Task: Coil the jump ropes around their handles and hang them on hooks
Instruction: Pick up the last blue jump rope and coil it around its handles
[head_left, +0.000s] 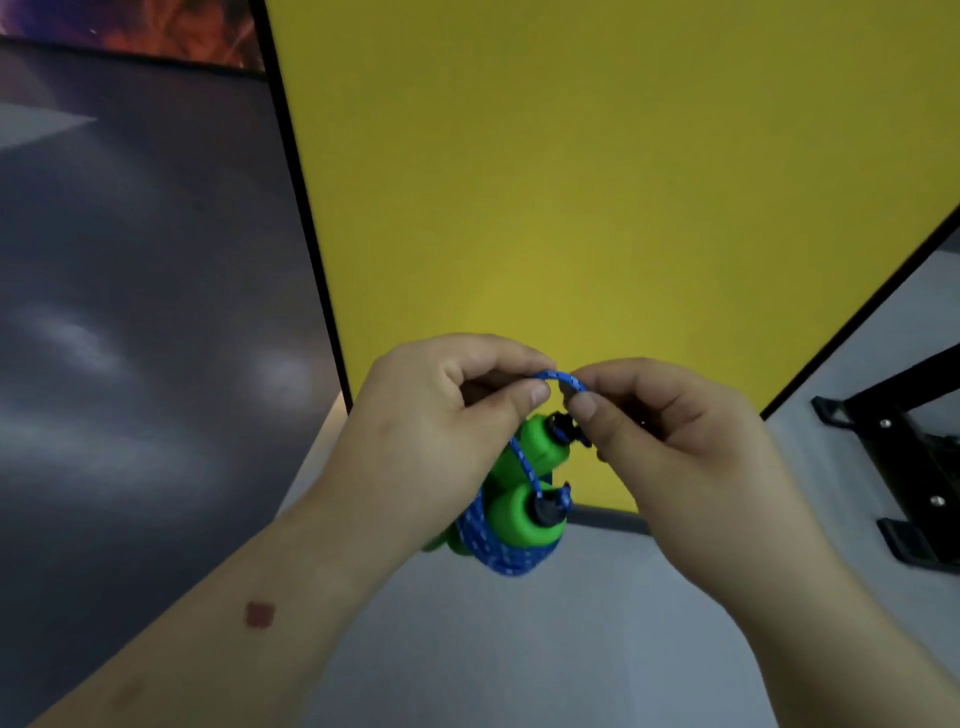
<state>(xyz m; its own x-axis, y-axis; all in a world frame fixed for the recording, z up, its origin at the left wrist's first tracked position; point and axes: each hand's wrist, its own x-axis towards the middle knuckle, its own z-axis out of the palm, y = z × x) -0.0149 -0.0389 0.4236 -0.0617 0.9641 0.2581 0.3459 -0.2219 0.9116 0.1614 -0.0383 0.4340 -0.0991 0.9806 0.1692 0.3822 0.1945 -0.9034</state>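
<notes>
Frame ctr: left hand (441, 415) & right hand (660, 421) each pinch the blue rope (558, 376) loop above green handles (524, 488). Risk: loop slips from either pinch, coil unwinds.

both hands (545, 421) pinching blue rope (563, 378), green handles (524, 514)

Indoor sports or activity room, likely: big yellow padded panel (571, 182) at 12 o'clock, black wall bracket (904, 457) at 3 o'clock.
</notes>
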